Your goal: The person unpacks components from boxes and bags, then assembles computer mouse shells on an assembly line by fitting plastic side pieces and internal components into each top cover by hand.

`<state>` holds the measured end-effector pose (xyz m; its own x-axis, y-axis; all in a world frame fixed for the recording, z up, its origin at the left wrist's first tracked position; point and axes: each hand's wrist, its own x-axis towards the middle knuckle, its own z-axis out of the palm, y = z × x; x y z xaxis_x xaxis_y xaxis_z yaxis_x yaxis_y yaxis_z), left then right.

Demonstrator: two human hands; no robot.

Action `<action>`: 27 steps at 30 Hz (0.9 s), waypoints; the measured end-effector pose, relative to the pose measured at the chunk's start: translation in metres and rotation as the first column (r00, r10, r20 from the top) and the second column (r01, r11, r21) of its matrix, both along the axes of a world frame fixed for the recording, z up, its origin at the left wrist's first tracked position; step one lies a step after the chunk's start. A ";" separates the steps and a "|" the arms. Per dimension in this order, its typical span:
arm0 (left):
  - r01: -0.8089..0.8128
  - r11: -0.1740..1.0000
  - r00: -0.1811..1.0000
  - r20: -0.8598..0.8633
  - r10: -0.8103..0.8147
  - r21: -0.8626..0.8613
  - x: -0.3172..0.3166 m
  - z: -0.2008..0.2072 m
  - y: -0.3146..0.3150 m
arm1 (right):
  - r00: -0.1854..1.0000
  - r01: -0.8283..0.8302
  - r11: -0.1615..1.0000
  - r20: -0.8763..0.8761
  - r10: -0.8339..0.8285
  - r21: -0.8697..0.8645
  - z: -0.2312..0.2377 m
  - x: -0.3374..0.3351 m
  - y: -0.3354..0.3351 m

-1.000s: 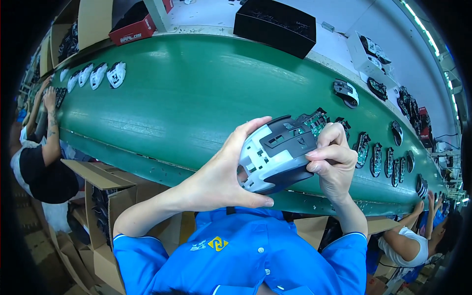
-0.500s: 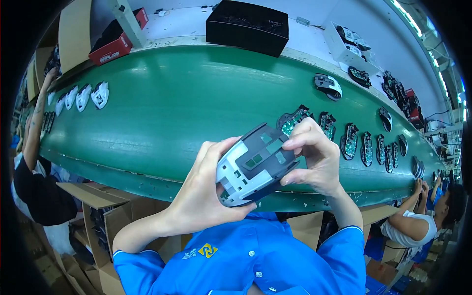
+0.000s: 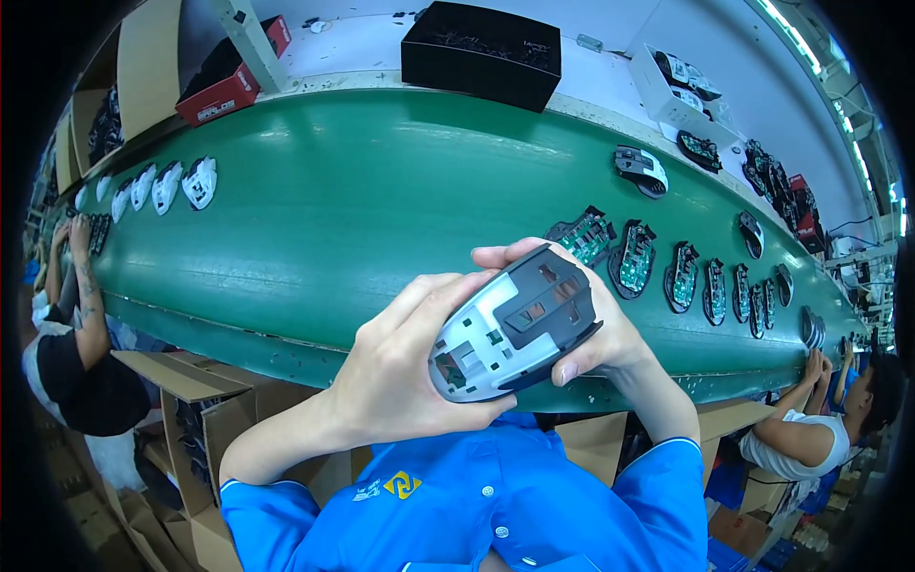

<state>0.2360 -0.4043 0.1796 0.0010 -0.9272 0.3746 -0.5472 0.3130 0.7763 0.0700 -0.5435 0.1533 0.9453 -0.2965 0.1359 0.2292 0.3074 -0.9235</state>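
A grey-and-white computer mouse shell (image 3: 477,345) with several cut-out openings is held between my two hands above the belt, tilted with its dark end up to the right. My left hand (image 3: 396,357) closes round the white end, thumb along the upper edge and fingers beneath. Round the dark end wraps my right hand (image 3: 618,329), its thumb on the lower edge and its other fingers behind the shell. Just beyond my right hand lie mouse bases with green circuit boards, the nearest being one board-bearing base (image 3: 583,235) and another (image 3: 632,259).
The green belt (image 3: 315,219) runs across. White shells (image 3: 199,183) lie at left, an assembled-looking mouse (image 3: 640,171) at right. Beyond stand a black box (image 3: 481,57) and a white tray (image 3: 658,105). Cardboard boxes (image 3: 181,377) flank me; co-workers (image 3: 81,381) sit on both sides.
My right hand has gone from pinching the shell's dark face to wrapping round its end. The shell has turned slightly. At left, a co-worker's arm has come down from the far box to the belt.
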 end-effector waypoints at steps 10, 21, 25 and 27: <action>-0.031 0.997 0.998 0.054 0.027 0.070 0.010 -0.006 0.000 | 0.994 0.082 0.981 -0.087 -0.067 0.178 -0.017 0.009 0.007; 0.048 0.980 0.962 -0.275 0.007 0.192 0.019 -0.016 -0.007 | 0.956 0.171 0.824 -0.109 -0.271 -0.540 0.011 0.007 0.008; 0.188 0.890 0.752 -0.644 0.142 0.415 0.043 -0.026 -0.003 | 0.950 -0.196 0.619 -0.303 -0.070 -0.760 0.033 0.018 -0.037; 0.098 0.864 0.617 -0.711 0.337 0.495 0.061 -0.040 -0.004 | 0.974 -0.122 0.582 -0.210 -0.085 -0.804 0.055 0.041 -0.082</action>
